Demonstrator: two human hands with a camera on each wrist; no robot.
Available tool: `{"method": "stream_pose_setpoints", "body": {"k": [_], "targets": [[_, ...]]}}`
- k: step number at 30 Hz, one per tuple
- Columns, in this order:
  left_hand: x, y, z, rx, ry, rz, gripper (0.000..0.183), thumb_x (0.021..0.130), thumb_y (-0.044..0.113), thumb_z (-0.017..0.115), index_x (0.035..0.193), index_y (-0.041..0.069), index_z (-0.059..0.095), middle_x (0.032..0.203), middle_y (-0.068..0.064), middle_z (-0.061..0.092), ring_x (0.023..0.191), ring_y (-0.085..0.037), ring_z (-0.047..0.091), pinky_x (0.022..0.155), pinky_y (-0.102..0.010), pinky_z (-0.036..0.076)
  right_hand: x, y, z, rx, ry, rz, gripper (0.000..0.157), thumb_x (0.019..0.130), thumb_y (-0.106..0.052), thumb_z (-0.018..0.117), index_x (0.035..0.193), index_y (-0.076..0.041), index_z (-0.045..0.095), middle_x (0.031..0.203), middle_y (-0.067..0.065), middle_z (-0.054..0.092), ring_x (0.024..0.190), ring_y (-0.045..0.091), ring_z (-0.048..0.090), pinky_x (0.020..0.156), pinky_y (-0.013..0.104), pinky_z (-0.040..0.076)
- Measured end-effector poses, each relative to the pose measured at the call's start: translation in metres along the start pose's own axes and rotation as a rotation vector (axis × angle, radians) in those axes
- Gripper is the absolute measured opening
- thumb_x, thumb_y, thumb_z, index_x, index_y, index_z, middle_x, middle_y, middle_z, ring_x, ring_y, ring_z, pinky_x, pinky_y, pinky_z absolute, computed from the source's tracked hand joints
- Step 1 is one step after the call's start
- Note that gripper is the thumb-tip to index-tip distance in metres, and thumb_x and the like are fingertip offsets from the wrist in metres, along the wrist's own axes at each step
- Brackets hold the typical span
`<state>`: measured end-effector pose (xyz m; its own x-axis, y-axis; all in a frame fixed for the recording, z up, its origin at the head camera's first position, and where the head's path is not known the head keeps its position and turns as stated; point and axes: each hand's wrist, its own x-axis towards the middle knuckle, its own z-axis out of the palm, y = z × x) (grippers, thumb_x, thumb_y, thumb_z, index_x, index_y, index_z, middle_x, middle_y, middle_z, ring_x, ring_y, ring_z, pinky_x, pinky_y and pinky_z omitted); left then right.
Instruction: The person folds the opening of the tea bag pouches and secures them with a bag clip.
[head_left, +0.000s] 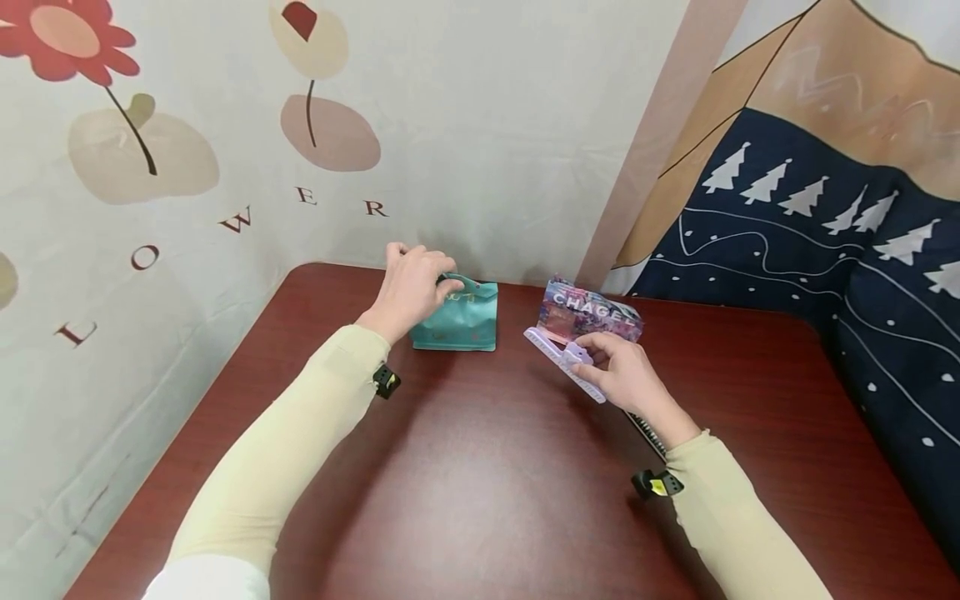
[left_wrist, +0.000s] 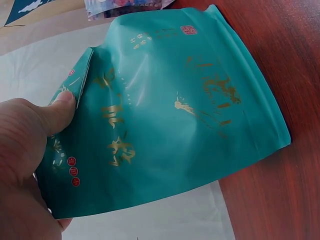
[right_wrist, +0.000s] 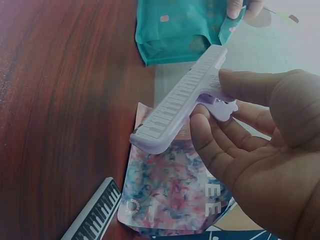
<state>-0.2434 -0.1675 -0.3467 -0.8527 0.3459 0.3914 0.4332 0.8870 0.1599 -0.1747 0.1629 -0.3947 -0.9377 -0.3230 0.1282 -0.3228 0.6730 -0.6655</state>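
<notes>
My left hand [head_left: 411,289] pinches the folded-over top of a teal pouch [head_left: 468,323] near the table's back edge. In the left wrist view the thumb [left_wrist: 63,102] presses on that fold, and gold writing runs across the pouch. My right hand [head_left: 630,379] holds a lilac bag clip [right_wrist: 177,102] with a piano-key pattern along its bar. Its handle is between thumb and fingers, and the bar slants in the air in front of a colourful printed pouch [head_left: 592,312]. From the right wrist, the clip overlaps that pouch, its far end toward the teal one.
A second piano-key clip [right_wrist: 97,212], black and white, lies on the dark red table [head_left: 480,467] close to the printed pouch, partly hidden under my right wrist in the head view. Printed cloth [head_left: 487,125] hangs along the table's back and right side.
</notes>
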Motion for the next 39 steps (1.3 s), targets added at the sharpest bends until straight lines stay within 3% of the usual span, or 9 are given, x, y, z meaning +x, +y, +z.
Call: {"method": "stream_pose_setpoints", "body": {"k": [15, 33, 39], "targets": [[0.000, 0.001, -0.003, -0.051, -0.011, 0.017, 0.016, 0.092, 0.027, 0.078, 0.086, 0.013, 0.074, 0.084, -0.002, 0.071, 0.081, -0.025, 0.055, 0.093, -0.053, 0.030, 0.007, -0.007, -0.002, 0.010, -0.017, -0.005, 0.036, 0.092, -0.008, 0.077, 0.126, 0.000, 0.069, 0.116, 0.024, 0.068, 0.091, 0.030, 0.064, 0.080, 0.041, 0.058], [0.000, -0.002, -0.005, -0.103, -0.056, 0.019, 0.014, 0.093, 0.025, 0.077, 0.084, 0.015, 0.072, 0.080, 0.000, 0.069, 0.080, -0.023, 0.051, 0.095, -0.054, 0.028, 0.024, -0.017, 0.003, -0.030, 0.050, -0.051, 0.037, 0.091, -0.009, 0.079, 0.126, 0.000, 0.071, 0.117, 0.021, 0.071, 0.093, 0.032, 0.067, 0.082, 0.046, 0.059], [0.000, -0.002, -0.005, -0.101, -0.072, 0.020, 0.013, 0.094, 0.025, 0.076, 0.086, 0.015, 0.073, 0.080, 0.000, 0.070, 0.082, -0.024, 0.052, 0.097, -0.054, 0.028, 0.027, -0.022, 0.003, -0.023, 0.044, -0.008, 0.038, 0.093, -0.010, 0.077, 0.130, -0.004, 0.071, 0.122, 0.020, 0.070, 0.098, 0.033, 0.067, 0.084, 0.046, 0.059]]}}
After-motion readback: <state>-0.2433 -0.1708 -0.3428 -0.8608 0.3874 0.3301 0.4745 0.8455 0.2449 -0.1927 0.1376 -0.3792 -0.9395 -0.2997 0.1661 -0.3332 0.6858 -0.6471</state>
